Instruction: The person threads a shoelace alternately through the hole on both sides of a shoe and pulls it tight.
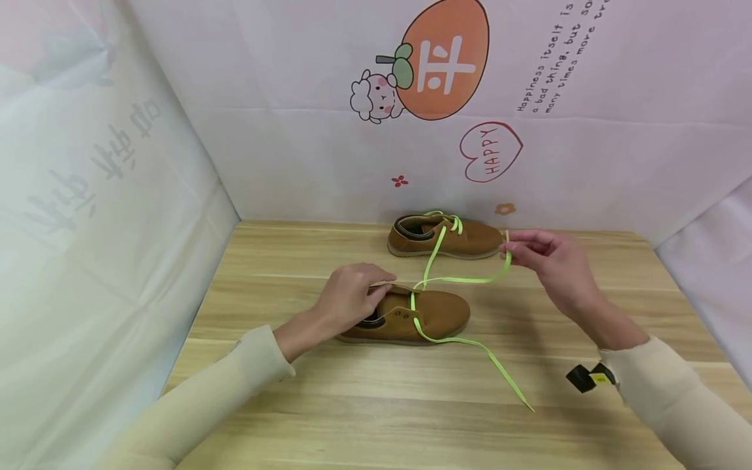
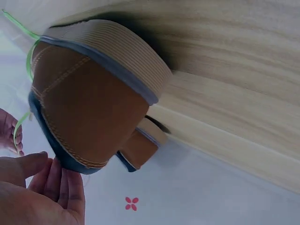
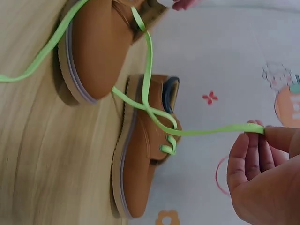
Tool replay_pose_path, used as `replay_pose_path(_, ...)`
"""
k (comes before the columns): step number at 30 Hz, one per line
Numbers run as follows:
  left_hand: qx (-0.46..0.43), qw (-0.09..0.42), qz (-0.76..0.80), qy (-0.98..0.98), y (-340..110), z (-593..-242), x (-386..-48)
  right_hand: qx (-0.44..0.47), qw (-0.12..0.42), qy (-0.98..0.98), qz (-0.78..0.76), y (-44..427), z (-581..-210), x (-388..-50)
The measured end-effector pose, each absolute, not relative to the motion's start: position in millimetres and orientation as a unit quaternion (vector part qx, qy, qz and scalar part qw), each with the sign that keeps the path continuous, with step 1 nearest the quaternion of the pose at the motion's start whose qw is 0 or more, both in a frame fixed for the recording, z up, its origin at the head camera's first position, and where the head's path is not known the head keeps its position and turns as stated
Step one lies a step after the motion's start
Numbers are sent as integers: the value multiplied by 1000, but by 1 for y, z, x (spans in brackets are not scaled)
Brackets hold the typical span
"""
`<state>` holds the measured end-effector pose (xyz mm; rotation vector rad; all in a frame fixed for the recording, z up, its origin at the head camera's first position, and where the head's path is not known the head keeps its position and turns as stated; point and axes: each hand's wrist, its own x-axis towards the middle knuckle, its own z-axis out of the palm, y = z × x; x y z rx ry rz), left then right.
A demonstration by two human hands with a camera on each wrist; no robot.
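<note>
A brown leather shoe (image 1: 443, 312) stands on the wooden table, its toe to the right. My left hand (image 1: 352, 294) pinches the upper edge of its far eyelet flap between thumb and fingers. Bright green shoelace (image 1: 464, 280) passes through the front eyelets. To the right, my right hand (image 1: 558, 267) pinches one lace end, raised off the table, and the lace curves back to the shoe. The other lace half (image 1: 493, 359) lies on the table on the near side. In the right wrist view, the held lace (image 3: 206, 132) runs from my fingertips toward the shoe.
Behind lies a second brown shoe (image 1: 478, 239) with green lace through its eyelets; one lace end trails toward the near shoe. A printed white cloth (image 1: 294, 143) hangs along the table's back edge. A black item with a yellow label (image 1: 581, 378) sits at my right sleeve.
</note>
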<state>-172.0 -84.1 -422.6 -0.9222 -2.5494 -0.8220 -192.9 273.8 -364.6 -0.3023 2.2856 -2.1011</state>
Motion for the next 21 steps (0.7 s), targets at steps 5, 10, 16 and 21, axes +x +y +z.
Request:
replay_pose_path(5, -314, 119, -295, -895, -82, -424, -163, -107, 10, 832, -545, 257, -365, -182)
replay_pose_path(10, -304, 82, -297, -901, -78, -428, -158, -150, 13, 859, -490, 242, -368, -173)
replay_pose_path(16, -292, 51, -302, -906, -73, -433, -154, -159, 42, 870, -464, 228, -373, -164)
replay_pose_path(21, -274, 27, -308, -911, -70, -436, -152, -177, 73, 864, -466, 217, -382, -157)
